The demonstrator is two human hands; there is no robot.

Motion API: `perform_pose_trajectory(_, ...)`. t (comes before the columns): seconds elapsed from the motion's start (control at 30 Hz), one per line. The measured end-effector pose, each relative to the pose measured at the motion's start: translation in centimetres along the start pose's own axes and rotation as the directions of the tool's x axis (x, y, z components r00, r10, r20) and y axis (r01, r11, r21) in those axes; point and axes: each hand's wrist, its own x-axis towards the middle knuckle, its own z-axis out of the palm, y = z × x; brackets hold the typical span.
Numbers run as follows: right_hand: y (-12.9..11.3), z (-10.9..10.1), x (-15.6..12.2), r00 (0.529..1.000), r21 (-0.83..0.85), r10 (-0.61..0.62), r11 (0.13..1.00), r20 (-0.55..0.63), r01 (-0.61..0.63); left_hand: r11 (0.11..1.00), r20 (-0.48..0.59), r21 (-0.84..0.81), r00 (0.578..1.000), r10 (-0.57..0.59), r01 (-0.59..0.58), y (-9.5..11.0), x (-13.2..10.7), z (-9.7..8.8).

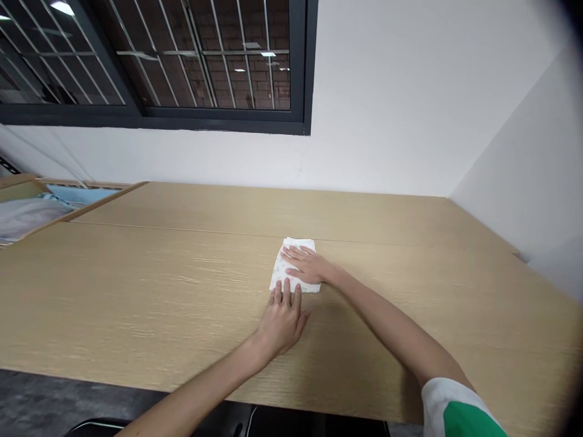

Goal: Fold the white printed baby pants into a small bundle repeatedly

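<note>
A small folded white cloth [298, 246] with a faint print lies on the light wooden table [159, 285], near its middle. My right hand [307, 266] lies flat on top of the cloth, fingers stretched out and pointing left. My left hand [282, 318] rests on the table just in front of the cloth, fingers straight and together, their tips touching the cloth's near edge. Neither hand grips anything.
A white wall rises behind the table, with a dark-framed barred window [150, 60] at the upper left. A second wall closes the right side. At the far left stands a wooden-edged surface with light blue and pale fabric [31, 212]. The table's near edge runs along the bottom.
</note>
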Motion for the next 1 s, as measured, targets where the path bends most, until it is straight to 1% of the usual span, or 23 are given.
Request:
perform_pose_trajectory(0.1,1.5,-0.3,-0.2,0.998,-0.006,0.036,0.999,-0.044,-0.037,1.0,0.06,-0.007,0.998,-0.005,0.006,0.1,0.0,-0.4)
perform_pose_trajectory(0.17,2.0,-0.3,-0.4,0.996,0.015,0.037,0.999,-0.076,-0.036,0.999,0.1,-0.035,0.995,-0.008,0.012,0.0,0.4,-1.1)
perform_pose_trajectory(0.23,2.1,-0.1,-0.5,0.994,0.036,0.048,0.998,-0.102,-0.045,0.996,0.14,-0.085,0.99,0.001,0.011,-0.6,1.4,-2.3)
perform_pose_trajectory(0.3,2.1,0.1,-0.6,0.99,0.059,0.076,0.996,-0.122,-0.069,0.989,0.223,-0.15,0.974,0.036,-0.002,-2.1,2.8,-3.7)
perform_pose_trajectory(0.37,2.0,0.2,-0.7,0.981,0.082,0.112,0.992,-0.159,-0.1,0.974,0.336,-0.228,0.939,0.081,-0.003,-4.1,4.6,-5.1)
perform_pose_trajectory(0.4,1.9,0.3,-0.7,0.973,0.09,0.128,0.99,-0.191,-0.112,0.963,0.378,-0.269,0.921,0.091,0.015,-5.2,5.5,-5.7)
perform_pose_trajectory(0.5,1.6,0.4,-1.0,0.93,0.094,0.172,0.984,-0.324,-0.149,0.928,0.427,-0.366,0.898,0.105,0.065,-8.1,7.6,-6.5)
perform_pose_trajectory(0.57,1.4,0.4,-1.2,0.898,0.073,0.193,0.981,-0.396,-0.179,0.908,0.434,-0.412,0.894,0.115,0.083,-9.3,8.2,-6.2)
perform_pose_trajectory(0.63,1.3,0.6,-1.4,0.882,0.043,0.192,0.98,-0.43,-0.192,0.881,0.415,-0.466,0.899,0.141,0.078,-9.9,8.2,-5.5)
perform_pose_trajectory(0.73,1.4,0.8,-1.4,0.896,0.022,0.149,0.988,-0.418,-0.154,0.832,0.352,-0.554,0.914,0.202,0.03,-10.4,7.8,-4.4)
perform_pose_trajectory(0.8,1.3,0.8,-1.4,0.917,0.022,0.128,0.991,-0.378,-0.13,0.804,0.318,-0.594,0.922,0.222,0.012,-10.4,7.3,-4.0)
perform_pose_trajectory(0.87,0.8,0.2,-1.4,0.938,0.016,0.133,0.991,-0.32,-0.135,0.791,0.277,-0.611,0.935,0.223,-0.007,-10.2,6.9,-4.0)
perform_pose_trajectory(0.93,-0.2,-0.9,-1.6,0.954,0.002,0.166,0.985,-0.247,-0.171,0.798,0.227,-0.602,0.953,0.203,-0.027,-9.8,6.5,-4.2)
perform_pose_trajectory(1.0,-1.5,-2.4,-2.0,0.965,-0.015,0.216,0.975,-0.148,-0.22,0.817,0.181,-0.577,0.97,0.16,-0.027,-9.3,6.2,-4.3)
